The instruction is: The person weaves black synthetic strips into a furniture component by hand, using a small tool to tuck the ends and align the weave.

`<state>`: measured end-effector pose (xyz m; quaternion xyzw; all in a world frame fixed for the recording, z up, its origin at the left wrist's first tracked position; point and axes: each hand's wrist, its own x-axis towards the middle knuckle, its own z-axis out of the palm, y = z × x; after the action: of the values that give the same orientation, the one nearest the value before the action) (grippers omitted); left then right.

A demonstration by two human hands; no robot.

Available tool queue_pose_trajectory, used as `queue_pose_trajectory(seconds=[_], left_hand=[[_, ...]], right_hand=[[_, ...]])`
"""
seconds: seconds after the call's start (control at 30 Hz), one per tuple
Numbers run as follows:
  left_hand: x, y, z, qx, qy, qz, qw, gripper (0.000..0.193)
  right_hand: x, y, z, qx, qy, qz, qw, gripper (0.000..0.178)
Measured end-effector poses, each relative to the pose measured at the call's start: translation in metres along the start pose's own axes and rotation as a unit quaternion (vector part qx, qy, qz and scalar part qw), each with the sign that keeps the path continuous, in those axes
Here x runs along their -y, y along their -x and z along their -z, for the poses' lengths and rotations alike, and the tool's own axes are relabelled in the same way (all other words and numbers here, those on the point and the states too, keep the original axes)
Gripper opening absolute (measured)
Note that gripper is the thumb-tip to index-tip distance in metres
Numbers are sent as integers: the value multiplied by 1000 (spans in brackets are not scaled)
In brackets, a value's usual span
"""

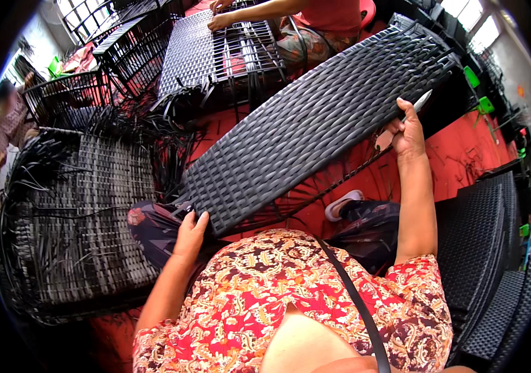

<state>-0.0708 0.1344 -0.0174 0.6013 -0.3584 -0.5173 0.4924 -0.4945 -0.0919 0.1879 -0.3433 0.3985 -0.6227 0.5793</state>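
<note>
A long, dark grey woven rattan panel (315,118) lies slanted before me, its near end by my left thigh and its far end up to the right. Loose strand ends stick out at that far end. My left hand (192,235) is closed on the near-left corner, thumb up, the other fingers partly hidden. Along the panel's right edge, my right hand (409,133) is closed around what look like scissors (425,99), with a pale pointed blade above the fingers and a pinkish handle below. Whether its fingers also touch the panel, I cannot tell.
A half-woven grey piece (91,217) with loose strands stands at left. Ahead, a person's hands (219,22) work on another woven frame (187,50). Stacked dark woven panels (473,248) stand at right. Strand scraps litter the red floor (458,152).
</note>
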Motion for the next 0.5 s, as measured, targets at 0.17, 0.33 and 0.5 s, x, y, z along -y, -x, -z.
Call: queue_pose_trajectory(seconds=[0.17, 0.33, 0.5], left_hand=[[-94, 0, 65, 162, -292, 152, 930, 27], [-142, -70, 27, 77, -280, -215, 932, 41], [-100, -127, -26, 263, -171, -86, 946, 47]], right_hand=[[-10, 46, -40, 68, 82, -12, 994, 17], [-21, 87, -58, 66, 104, 10, 992, 17], [-27, 118, -57, 66, 77, 23, 995, 15]])
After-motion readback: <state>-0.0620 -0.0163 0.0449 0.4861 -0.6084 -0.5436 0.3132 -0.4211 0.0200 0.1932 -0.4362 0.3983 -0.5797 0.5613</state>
